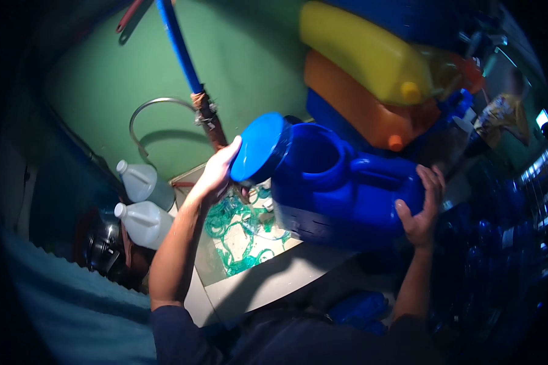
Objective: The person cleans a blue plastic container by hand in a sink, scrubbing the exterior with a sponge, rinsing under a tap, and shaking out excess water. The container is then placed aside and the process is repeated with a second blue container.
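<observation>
A large blue plastic water container (365, 200) with a moulded handle (383, 171) is held tilted on its side, its wide round mouth (317, 153) uncovered. Against the left side of that mouth stands a round blue screw lid (258, 148), gripped at its outer edge by my left hand (217, 173). Whether the lid touches the rim is hard to tell. My right hand (422, 205) holds the far end of the container, the thumb and fingers spread over its base. Below the container, a light sink-like basin (237, 242) holds several scattered green plastic rings (242, 264).
Two white jugs (141, 223) stand at the left by a dark rounded object (102, 248). A blue pipe (178, 45) and a curved metal spout (139, 114) are near the green wall. Yellow (365, 54) and orange containers (347, 100) are stacked behind. A person (504, 114) is far right.
</observation>
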### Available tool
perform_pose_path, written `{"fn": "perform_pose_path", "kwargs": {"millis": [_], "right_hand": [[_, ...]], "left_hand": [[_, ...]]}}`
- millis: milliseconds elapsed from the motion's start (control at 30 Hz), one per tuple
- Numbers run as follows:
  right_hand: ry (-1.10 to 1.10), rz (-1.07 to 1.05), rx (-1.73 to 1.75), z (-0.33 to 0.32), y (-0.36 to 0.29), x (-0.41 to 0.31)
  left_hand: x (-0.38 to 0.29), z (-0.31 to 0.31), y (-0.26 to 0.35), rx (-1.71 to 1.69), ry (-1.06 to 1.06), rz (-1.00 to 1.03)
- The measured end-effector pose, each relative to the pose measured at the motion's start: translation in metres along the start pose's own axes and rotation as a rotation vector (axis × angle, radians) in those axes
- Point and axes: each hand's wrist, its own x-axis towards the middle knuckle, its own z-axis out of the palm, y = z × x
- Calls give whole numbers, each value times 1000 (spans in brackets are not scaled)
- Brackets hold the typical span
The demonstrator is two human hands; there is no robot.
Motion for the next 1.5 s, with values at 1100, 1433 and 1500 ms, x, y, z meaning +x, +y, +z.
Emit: {"fn": "perform_pose_path", "kwargs": {"millis": [1100,1433,1500], "right_hand": [[126,166,63,-9,-2,-5],[-181,404,-297,-37,-8,6],[-92,263,-449,-48,-6,8]], "left_hand": [[-11,112,43,1663,-439,1277],[12,77,-15,325,-88,580],[19,77,-31,152,-45,541]]}}
